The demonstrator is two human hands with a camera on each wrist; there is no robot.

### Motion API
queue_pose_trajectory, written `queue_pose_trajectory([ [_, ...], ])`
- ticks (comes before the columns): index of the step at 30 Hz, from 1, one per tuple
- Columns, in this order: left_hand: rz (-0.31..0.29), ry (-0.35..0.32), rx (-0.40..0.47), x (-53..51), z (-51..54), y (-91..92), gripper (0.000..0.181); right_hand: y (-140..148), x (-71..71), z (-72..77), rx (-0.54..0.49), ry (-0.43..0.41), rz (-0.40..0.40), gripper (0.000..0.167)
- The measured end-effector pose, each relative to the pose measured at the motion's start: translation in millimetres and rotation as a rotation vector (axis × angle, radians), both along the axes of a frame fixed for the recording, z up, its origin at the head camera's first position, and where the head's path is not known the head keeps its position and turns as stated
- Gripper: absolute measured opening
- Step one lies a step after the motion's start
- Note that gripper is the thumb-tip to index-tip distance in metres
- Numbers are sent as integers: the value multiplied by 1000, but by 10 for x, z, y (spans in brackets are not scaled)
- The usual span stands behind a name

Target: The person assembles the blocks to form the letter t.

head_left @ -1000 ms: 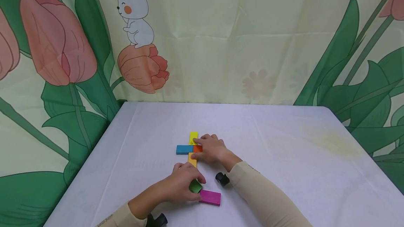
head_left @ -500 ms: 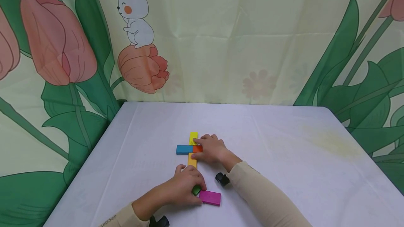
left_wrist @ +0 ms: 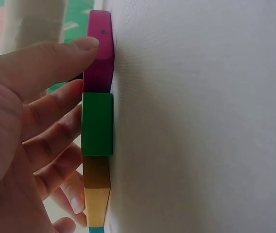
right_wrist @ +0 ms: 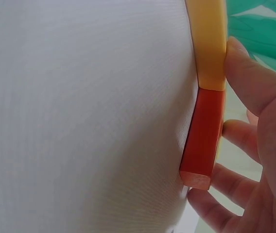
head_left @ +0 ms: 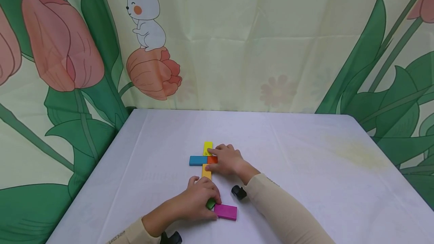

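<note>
In the head view, several coloured wooden blocks lie on the white table. My left hand (head_left: 198, 200) arches over the green block (left_wrist: 97, 124). Its thumb touches the end of the magenta block (head_left: 225, 212), which meets the green one. The other fingers rest along the tops behind. My right hand (head_left: 229, 161) rests on the far blocks: one finger on the yellow block (head_left: 208, 146), the thumb on the amber block (head_left: 206, 174). Partly covered by that hand is the orange-red block (right_wrist: 203, 138), end to end with the amber one. A blue block (head_left: 198, 160) lies left of it.
A white-covered table (head_left: 288, 153) spreads around the blocks. Black wrist devices show beside the right cuff (head_left: 239, 192) and beneath the left cuff (head_left: 171, 237). Behind the table hangs a curtain (head_left: 217, 48) printed with tulips and a rabbit.
Over the last second the left hand has shifted slightly right and down, with the green block, which now lies up against the magenta one. The right hand has stayed put.
</note>
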State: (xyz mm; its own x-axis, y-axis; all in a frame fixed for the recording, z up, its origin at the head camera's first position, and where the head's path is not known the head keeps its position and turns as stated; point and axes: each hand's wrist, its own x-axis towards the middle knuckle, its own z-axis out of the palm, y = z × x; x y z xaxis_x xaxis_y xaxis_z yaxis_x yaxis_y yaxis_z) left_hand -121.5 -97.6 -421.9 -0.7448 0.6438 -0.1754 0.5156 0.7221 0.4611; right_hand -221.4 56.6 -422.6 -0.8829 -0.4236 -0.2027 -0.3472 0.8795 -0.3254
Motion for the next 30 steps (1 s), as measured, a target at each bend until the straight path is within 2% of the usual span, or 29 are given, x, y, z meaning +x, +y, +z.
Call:
queue_pose_trajectory([
  [15,15,9,-32,-1,17,-23,33,5,0,0,-5,-1,-2,72],
  [30,17,43,-46,-40,3,-90,29,2,-8,-8,3,-2,-4,71],
])
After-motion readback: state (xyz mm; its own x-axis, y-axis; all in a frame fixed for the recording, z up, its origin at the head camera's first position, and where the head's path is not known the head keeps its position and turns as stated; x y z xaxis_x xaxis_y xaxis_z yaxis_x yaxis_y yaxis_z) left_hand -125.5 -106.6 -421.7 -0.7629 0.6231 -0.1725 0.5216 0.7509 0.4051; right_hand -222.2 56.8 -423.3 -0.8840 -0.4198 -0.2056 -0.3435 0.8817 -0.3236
